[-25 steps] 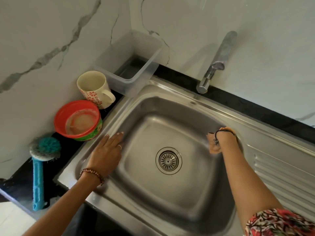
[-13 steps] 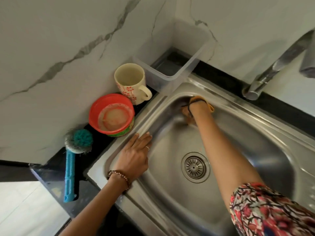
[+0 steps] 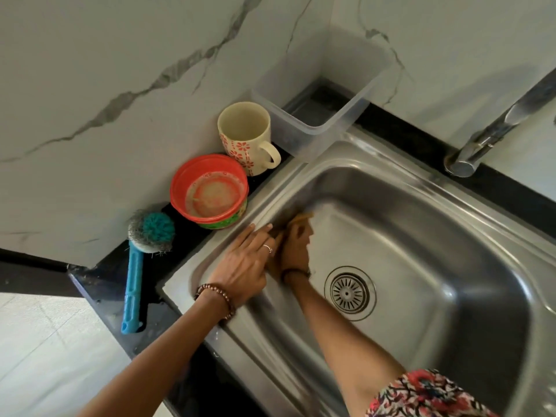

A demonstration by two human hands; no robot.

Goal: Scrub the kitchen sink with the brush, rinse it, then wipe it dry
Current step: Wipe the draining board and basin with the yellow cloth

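Note:
The steel sink (image 3: pixel 427 224) fills the right of the view, its drain (image 3: pixel 349 292) near the middle. My right hand (image 3: pixel 296 246) holds an orange cloth (image 3: pixel 302 217) against the sink's left inner wall; most of the cloth is hidden under the hand. My left hand (image 3: pixel 245 263) lies flat with straight fingers on the sink's left rim, just beside the right hand. The blue-handled brush (image 3: pixel 134 276) with a teal and steel-wool head lies on the black counter to the left.
A red bowl (image 3: pixel 210 191) with soapy residue and a floral cream mug (image 3: pixel 245 139) stand on the counter strip by the marble wall. A clear plastic tub (image 3: pixel 319 115) sits in the corner. The tap (image 3: pixel 493 130) reaches over the sink's far right.
My right hand swept with the cloth from the sink's right wall, across the far-left corner, down to the left wall beside my left hand. The view shifted left.

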